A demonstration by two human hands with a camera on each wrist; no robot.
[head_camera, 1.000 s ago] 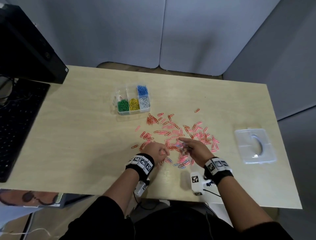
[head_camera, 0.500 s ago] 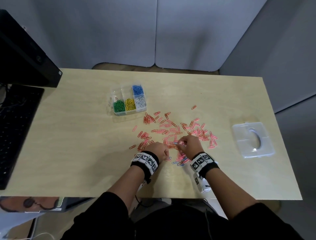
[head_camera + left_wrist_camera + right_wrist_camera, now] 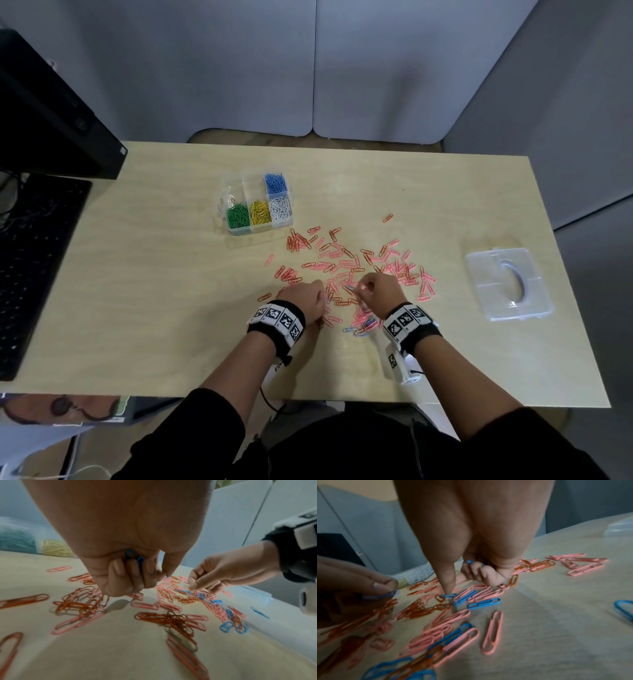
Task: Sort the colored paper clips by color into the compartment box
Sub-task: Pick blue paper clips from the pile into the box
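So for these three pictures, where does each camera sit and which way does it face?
Head: above, facing down at the table; both forearms show.
Left wrist: under the left hand, facing along its fingers gripping blue clips; the right hand shows too.
Right wrist: under the right hand, thumb on a blue clip.
All share the pink clips.

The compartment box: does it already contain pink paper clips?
No, the compartment box shows green, yellow, white and blue clips and one lone reddish clip; the pink paper clips lie loose on the table.

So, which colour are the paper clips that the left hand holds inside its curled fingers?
Blue. The left hand grips blue clips; the left wrist view shows them best.
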